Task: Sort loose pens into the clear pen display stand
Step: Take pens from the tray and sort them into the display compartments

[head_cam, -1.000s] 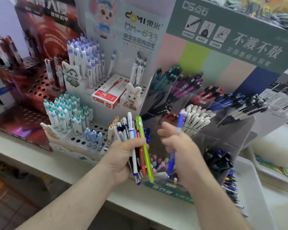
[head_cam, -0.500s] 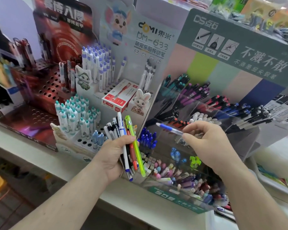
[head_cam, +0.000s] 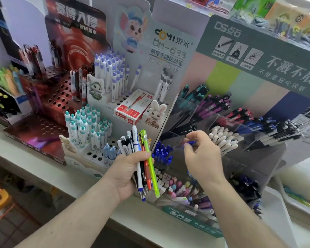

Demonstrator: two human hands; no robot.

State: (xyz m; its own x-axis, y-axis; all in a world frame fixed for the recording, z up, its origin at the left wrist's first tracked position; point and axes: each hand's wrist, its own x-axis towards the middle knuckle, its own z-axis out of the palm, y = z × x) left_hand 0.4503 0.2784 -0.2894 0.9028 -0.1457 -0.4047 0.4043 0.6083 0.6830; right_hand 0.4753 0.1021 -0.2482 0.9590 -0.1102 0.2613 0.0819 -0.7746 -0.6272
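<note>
My left hand grips a bundle of loose pens: white, black, orange and a lime-green one, tips pointing down. My right hand pinches a blue pen at the fingertips, just above the compartment of blue pens in the clear pen display stand. The stand has tiered clear compartments holding teal, purple, red, blue, black and white pens. Most of the blue pen is hidden by my fingers.
A white cardboard pen display with teal and purple-capped pens and a red pen box stands left of the clear stand. A dark red display is further left. A white tray lies at the right, on the pale counter.
My right hand has carried the blue pen left and down towards the blue-pen compartment, its fingers now curled over it. The left hand keeps its bundle in about the same place.
</note>
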